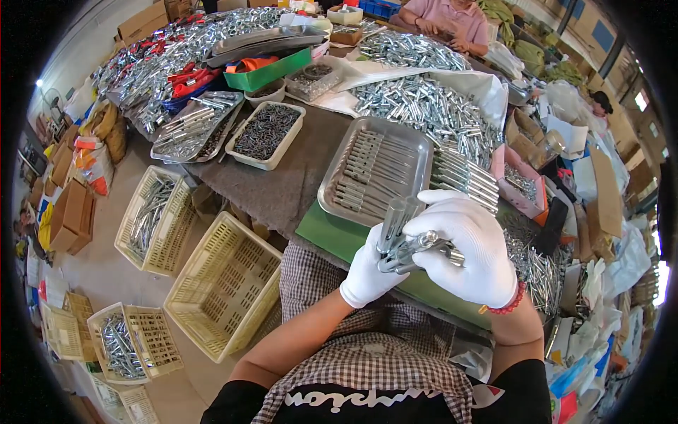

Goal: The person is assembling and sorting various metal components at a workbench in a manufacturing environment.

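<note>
Both my hands wear white gloves and are close together over the front edge of the workbench. My left hand (372, 270) is closed round a bundle of shiny metal tubes (390, 230), some standing upright and others lying slanted. Above the same bundle, my right hand (474, 244) has its fingers curled round more tubes; one round tube end points towards me. Just beyond my hands lies a metal tray (426, 157) with slim metal rods (388, 152) laid side by side in rows. To its right, several longer rods or tubes (462, 177) lie in a row, partly behind my right hand.
Loose metal tubes (424, 106) are heaped on white sheeting beyond the tray. A tub of dark small parts (267, 132) stands to the left. Plastic crates (224, 233) sit on the floor at left. A pink box (519, 185) is at right. Another person (452, 25) works across the bench.
</note>
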